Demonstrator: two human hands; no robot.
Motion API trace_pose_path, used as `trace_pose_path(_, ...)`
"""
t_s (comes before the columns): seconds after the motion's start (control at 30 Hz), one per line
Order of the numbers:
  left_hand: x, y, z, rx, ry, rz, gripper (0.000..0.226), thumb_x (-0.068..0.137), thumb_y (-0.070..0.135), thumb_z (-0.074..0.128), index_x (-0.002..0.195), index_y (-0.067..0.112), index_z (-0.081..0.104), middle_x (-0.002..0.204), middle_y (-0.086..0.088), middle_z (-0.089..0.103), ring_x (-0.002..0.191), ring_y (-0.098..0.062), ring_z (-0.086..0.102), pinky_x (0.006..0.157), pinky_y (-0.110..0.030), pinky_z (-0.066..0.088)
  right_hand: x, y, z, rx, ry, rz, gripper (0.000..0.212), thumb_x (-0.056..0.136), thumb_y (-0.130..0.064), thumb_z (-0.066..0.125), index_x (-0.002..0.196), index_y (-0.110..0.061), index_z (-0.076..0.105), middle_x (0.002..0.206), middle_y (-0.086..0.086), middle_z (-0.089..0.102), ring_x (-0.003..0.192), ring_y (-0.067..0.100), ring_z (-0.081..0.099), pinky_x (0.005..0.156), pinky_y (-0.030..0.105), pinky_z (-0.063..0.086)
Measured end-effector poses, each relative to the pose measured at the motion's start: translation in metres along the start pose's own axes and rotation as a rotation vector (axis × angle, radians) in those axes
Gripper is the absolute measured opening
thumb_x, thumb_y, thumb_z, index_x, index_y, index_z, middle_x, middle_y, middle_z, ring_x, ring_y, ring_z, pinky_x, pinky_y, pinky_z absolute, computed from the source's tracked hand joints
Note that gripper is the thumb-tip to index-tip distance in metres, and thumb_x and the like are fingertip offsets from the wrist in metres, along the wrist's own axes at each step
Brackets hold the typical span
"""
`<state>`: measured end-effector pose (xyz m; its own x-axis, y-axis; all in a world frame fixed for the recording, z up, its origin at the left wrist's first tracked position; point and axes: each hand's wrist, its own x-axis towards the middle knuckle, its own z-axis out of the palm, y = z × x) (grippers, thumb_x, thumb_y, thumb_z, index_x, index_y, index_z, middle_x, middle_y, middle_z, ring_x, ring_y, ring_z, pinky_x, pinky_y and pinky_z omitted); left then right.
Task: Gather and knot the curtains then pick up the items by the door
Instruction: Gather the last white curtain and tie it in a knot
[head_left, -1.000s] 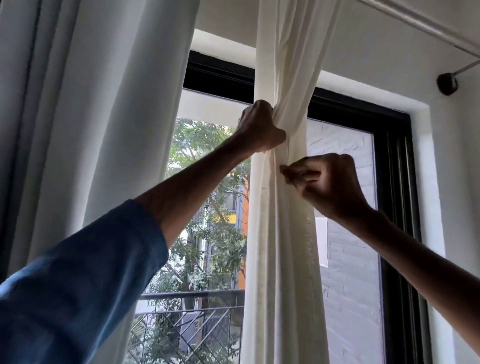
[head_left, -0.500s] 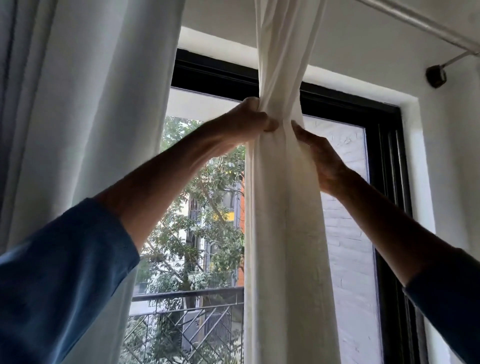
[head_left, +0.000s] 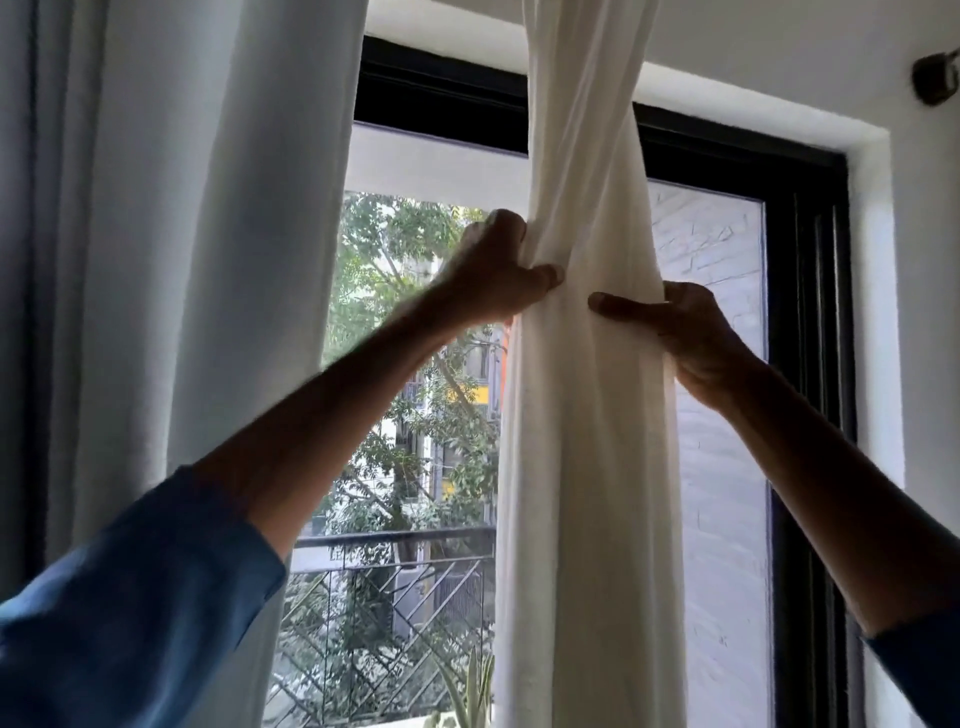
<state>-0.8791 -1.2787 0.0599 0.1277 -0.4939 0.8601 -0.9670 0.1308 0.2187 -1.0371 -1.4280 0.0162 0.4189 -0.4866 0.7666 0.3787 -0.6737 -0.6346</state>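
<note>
Our left hand (head_left: 493, 275) is closed on the left edge of the cream curtain (head_left: 587, 415), fingers curled into the gathered cloth and the thumb pressing across its front. Our right hand (head_left: 685, 332) wraps the same bundle from the right side at nearly the same height, thumb stretched across the front toward the left thumb, the two tips close but apart; its other fingers are hidden behind the cloth. Between our hands the curtain is squeezed narrow, with twisted folds rising above the grip and the cloth hanging straight and wider below. It hangs in front of the black window frame (head_left: 810, 364). A second, greyer curtain (head_left: 208, 260) hangs loose at the left, well apart from our hands. Both our sleeves (head_left: 135, 613) are blue. Through the glass we see a tree (head_left: 405, 322) and a metal railing (head_left: 384, 582).
</note>
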Motion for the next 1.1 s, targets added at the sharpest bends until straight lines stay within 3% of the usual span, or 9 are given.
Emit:
trace_pose_path(0.1, -0.023, 0.010, 0.018, 0.135, 0.078, 0.011, 0.032, 0.092, 0.035, 0.068, 0.102, 0.009, 0.051, 0.096, -0.005, 0.046, 0.090, -0.020, 0.044, 0.070, -0.030, 0.036, -0.019, 0.004, -0.002, -0.098, 0.158, -0.066, 0.036, 0.072, -0.022, 0.090, 0.103, -0.008, 0.077, 0.096, 0.007, 0.079, 0.090, 0.026, 0.076, 0.077, 0.041, 0.064)
trace_pose_path(0.27, -0.045, 0.025, 0.037, 0.213, 0.239, 0.057, 0.021, 0.091, 0.026, 0.064, 0.091, 0.008, 0.055, 0.075, -0.004, 0.039, 0.076, -0.025, 0.048, 0.063, -0.033, 0.037, -0.046, 0.008, 0.024, -0.521, 0.488, -0.267, 0.029, 0.071, -0.025, 0.080, 0.096, -0.013, 0.072, 0.084, -0.003, 0.074, 0.077, 0.018, 0.070, 0.071, 0.038, 0.059)
trace_pose_path(0.47, -0.049, 0.042, 0.039, 0.314, 0.284, 0.182, 0.021, 0.087, 0.019, 0.063, 0.076, 0.014, 0.045, 0.064, -0.003, 0.040, 0.060, -0.025, 0.046, 0.053, -0.032, 0.038, -0.070, 0.008, 0.065, -0.842, 0.562, -0.619, 0.024, 0.083, -0.004, 0.063, 0.106, -0.002, 0.064, 0.092, 0.010, 0.067, 0.090, 0.029, 0.060, 0.071, 0.032, 0.041)
trace_pose_path(0.67, -0.043, 0.033, 0.041, 0.179, 0.200, 0.220, 0.026, 0.091, 0.020, 0.061, 0.069, 0.010, 0.050, 0.058, -0.006, 0.053, 0.054, -0.028, 0.062, 0.040, -0.031, 0.043, -0.092, 0.003, 0.070, -0.925, 0.407, -0.561, 0.057, 0.074, 0.000, 0.061, 0.131, -0.004, 0.056, 0.104, 0.007, 0.058, 0.092, 0.019, 0.052, 0.067, 0.030, 0.044)
trace_pose_path(0.8, -0.041, 0.029, 0.045, 0.062, 0.187, 0.117, 0.035, 0.098, 0.022, 0.054, 0.066, 0.008, 0.050, 0.053, 0.001, 0.047, 0.046, -0.020, 0.057, 0.037, -0.028, 0.036, -0.100, -0.001, 0.070, -1.072, 0.329, -0.594, 0.063, 0.085, -0.003, 0.055, 0.147, 0.003, 0.042, 0.117, 0.014, 0.056, 0.066, 0.024, 0.059, 0.050, 0.024, 0.033)
trace_pose_path(0.9, -0.042, 0.030, 0.045, 0.067, 0.156, 0.085, 0.046, 0.106, 0.032, 0.044, 0.082, -0.002, 0.064, 0.055, -0.005, 0.052, 0.043, -0.021, 0.051, 0.044, -0.031, 0.039, -0.112, -0.004, 0.068, -1.114, 0.232, -0.525, 0.059, 0.087, -0.008, 0.054, 0.145, -0.002, 0.043, 0.124, 0.012, 0.051, 0.057, 0.019, 0.045, 0.050, 0.018, 0.024)
trace_pose_path(0.93, -0.043, 0.033, 0.045, 0.067, 0.134, 0.081, 0.055, 0.108, 0.039, 0.037, 0.088, -0.003, 0.067, 0.056, -0.007, 0.055, 0.043, -0.022, 0.053, 0.047, -0.032, 0.044, -0.117, -0.005, 0.068, -1.131, 0.177, -0.505, 0.058, 0.087, -0.009, 0.055, 0.144, -0.006, 0.044, 0.127, 0.011, 0.048, 0.060, 0.018, 0.045, 0.050, 0.016, 0.025)
trace_pose_path(1.0, -0.043, 0.038, 0.044, -0.037, 0.099, 0.007, 0.070, 0.106, 0.054, 0.031, 0.072, 0.003, 0.064, 0.049, -0.005, 0.054, 0.032, -0.008, 0.051, 0.044, -0.028, 0.045, -0.126, -0.005, 0.071, -1.143, 0.090, -0.484, 0.056, 0.086, -0.014, 0.057, 0.141, -0.012, 0.044, 0.132, 0.008, 0.043, 0.079, 0.018, 0.055, 0.054, 0.019, 0.037)
trace_pose_path(1.1, -0.040, 0.037, 0.043, -0.050, 0.025, -0.041, 0.052, 0.095, 0.056, 0.058, 0.066, 0.013, 0.053, 0.052, 0.004, 0.050, 0.030, -0.003, 0.045, 0.033, -0.017, 0.038, -0.136, 0.000, 0.077, -1.183, 0.045, -0.473, 0.060, 0.093, -0.030, 0.053, 0.148, -0.010, 0.039, 0.150, 0.010, 0.034, 0.115, 0.018, 0.048, 0.074, 0.023, 0.053)
